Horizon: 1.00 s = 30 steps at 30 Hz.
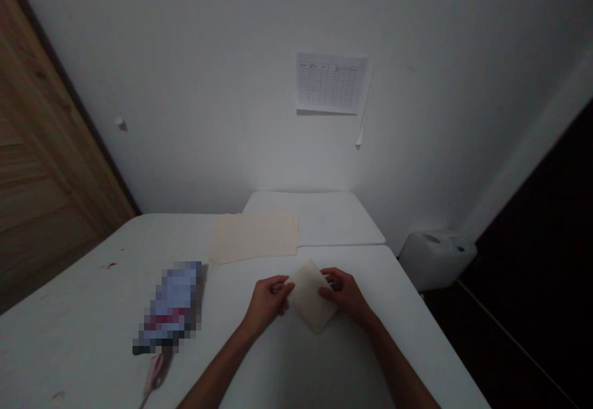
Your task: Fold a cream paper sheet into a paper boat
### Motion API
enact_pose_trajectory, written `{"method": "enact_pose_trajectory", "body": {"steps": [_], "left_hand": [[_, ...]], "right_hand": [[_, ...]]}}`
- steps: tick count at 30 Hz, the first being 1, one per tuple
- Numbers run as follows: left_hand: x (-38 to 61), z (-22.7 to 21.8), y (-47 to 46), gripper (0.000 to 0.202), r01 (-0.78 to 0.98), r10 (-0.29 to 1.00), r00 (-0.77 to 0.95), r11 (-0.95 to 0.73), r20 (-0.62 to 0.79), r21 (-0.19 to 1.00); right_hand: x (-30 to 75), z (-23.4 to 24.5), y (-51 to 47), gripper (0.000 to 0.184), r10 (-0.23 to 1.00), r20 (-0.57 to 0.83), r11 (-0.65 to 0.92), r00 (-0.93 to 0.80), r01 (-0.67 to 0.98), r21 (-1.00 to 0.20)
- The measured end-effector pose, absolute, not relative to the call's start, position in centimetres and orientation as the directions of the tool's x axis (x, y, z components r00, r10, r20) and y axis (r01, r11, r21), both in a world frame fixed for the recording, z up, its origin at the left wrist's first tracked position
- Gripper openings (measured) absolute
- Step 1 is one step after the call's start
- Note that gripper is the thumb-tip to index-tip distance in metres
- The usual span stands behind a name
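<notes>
Between my two hands is a small cream-coloured piece of folded paper [311, 298], tilted so that one corner points away from me. My left hand [272, 295] pinches its left corner between thumb and fingers. On the opposite side, my right hand [340, 291] grips the right edge, thumb on top and fingers behind. Both hands are above the white table [259, 372]. Beyond them, to the left, several larger cream sheets [257, 236] lie flat, slightly overlapping.
A blurred-out bluish item [173, 304] with a pink strap [155, 369] lies on the left. At the back is a white board-like surface [319, 214] against the wall. A printed chart [331, 83] hangs above. A white jerrycan [435, 257] stands right of the table.
</notes>
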<state>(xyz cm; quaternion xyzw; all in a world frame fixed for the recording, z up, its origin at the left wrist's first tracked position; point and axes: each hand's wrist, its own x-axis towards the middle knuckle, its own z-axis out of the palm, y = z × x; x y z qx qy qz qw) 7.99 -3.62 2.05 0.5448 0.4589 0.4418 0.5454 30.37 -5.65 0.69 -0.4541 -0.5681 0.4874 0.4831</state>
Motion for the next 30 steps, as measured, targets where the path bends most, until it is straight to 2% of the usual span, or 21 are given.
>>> {"method": "enact_pose_trajectory", "body": {"steps": [6, 16, 18, 20, 22, 24, 27, 30], "left_hand": [[7.8, 1.9, -3.5, 0.05, 0.016, 0.976, 0.219, 0.005, -0.008, 1.0], [7.9, 1.5, -3.4, 0.05, 0.008, 0.968, 0.25, -0.018, 0.016, 1.0], [7.7, 1.4, -3.4, 0.048, 0.036, 0.97, 0.238, -0.06, 0.05, 0.998], [7.4, 1.5, -3.4, 0.044, 0.142, 0.965, 0.189, -0.211, 0.182, 0.967], [6.9, 1.8, -3.7, 0.039, 0.312, 0.886, 0.195, -0.463, 0.421, 0.83], [6.6, 2.0, -4.1, 0.04, 0.433, 0.724, 0.33, -0.686, 0.605, 0.584], [6.9, 2.1, -4.9, 0.046, 0.462, 0.522, 0.551, -0.84, 0.651, 0.283], [7.7, 1.8, -5.5, 0.04, 0.43, 0.403, 0.641, -0.893, 0.653, 0.13]], "right_hand": [[30.4, 0.5, -5.5, 0.051, 0.988, 0.096, 0.106, -0.119, 0.084, -0.991], [30.4, 0.7, -5.7, 0.058, 0.979, 0.073, 0.08, -0.192, 0.025, -0.997], [30.3, 0.9, -5.7, 0.059, 0.979, 0.061, 0.067, -0.196, 0.023, -0.997], [30.2, 1.0, -5.7, 0.061, 0.983, 0.041, 0.043, -0.181, 0.004, -0.999], [30.2, 1.0, -5.7, 0.063, 0.991, 0.016, 0.011, -0.136, -0.032, -0.999], [30.2, 1.0, -5.6, 0.066, 0.996, -0.02, -0.027, -0.082, -0.085, -0.996], [30.3, 0.9, -5.5, 0.071, 0.997, -0.069, -0.073, -0.03, -0.159, -0.985], [30.2, 1.0, -5.5, 0.074, 0.996, -0.083, -0.085, -0.02, -0.186, -0.979]]}}
